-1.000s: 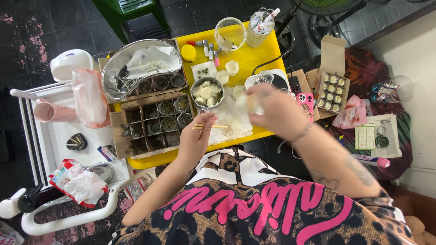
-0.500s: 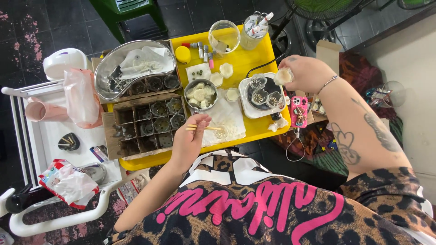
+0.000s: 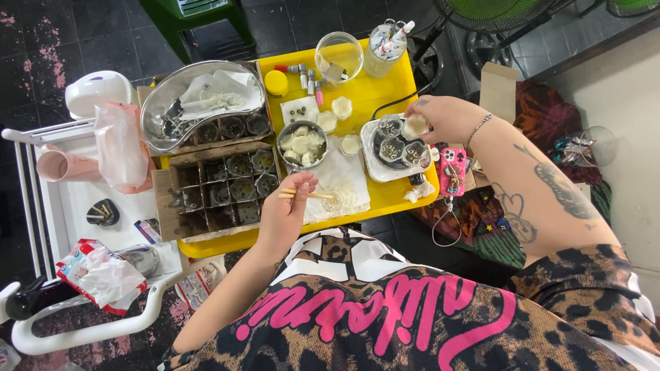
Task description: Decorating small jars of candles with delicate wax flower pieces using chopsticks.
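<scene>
My left hand [image 3: 287, 204] grips thin wooden sticks [image 3: 311, 195] over a sheet of white paper [image 3: 342, 177] on the yellow tray [image 3: 385, 82]. My right hand [image 3: 445, 117] holds a small white cup [image 3: 414, 127] above a white square hotplate [image 3: 375, 168] that carries a dark round plate with small tins [image 3: 397, 144]. A metal bowl of white wax pieces [image 3: 301, 144] stands between the two hands. Two small white cups [image 3: 335, 113] sit just beyond it.
A cardboard divider box of small tins [image 3: 230, 182] and a kidney-shaped metal basin [image 3: 199, 103] lie left of the bowl. A pink phone [image 3: 452, 172] rests at the tray's right edge. A clear tub [image 3: 338, 55], a jar of tools [image 3: 385, 45], a white trolley [image 3: 82, 206].
My right hand has swung from the centre of the tray out to the right and now sits over the hotplate. The view has shifted left. My left hand has stayed in place.
</scene>
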